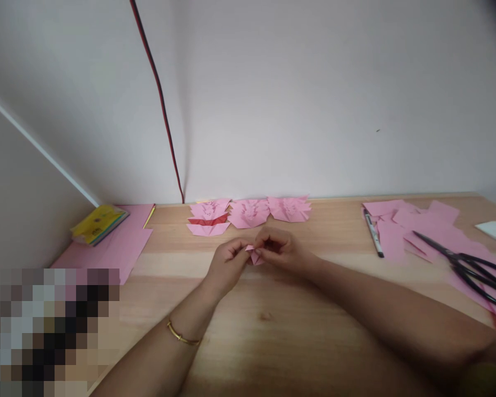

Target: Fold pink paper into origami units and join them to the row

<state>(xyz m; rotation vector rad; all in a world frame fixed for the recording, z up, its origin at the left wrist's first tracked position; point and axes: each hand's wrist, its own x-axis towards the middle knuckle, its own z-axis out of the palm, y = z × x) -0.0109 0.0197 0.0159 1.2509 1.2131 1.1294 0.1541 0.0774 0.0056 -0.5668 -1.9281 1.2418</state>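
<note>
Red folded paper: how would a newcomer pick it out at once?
Near the foot of the white wall, on the wooden table, lie three clusters of folded pink paper. Go to the leftmost cluster, beyond the left hand; the red folded paper is the band between its pink layers. It alone in that row is red; its neighbours are pink.

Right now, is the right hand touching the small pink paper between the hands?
Touching: the head view shows the right hand pinching the small pink paper at its edge.
</note>
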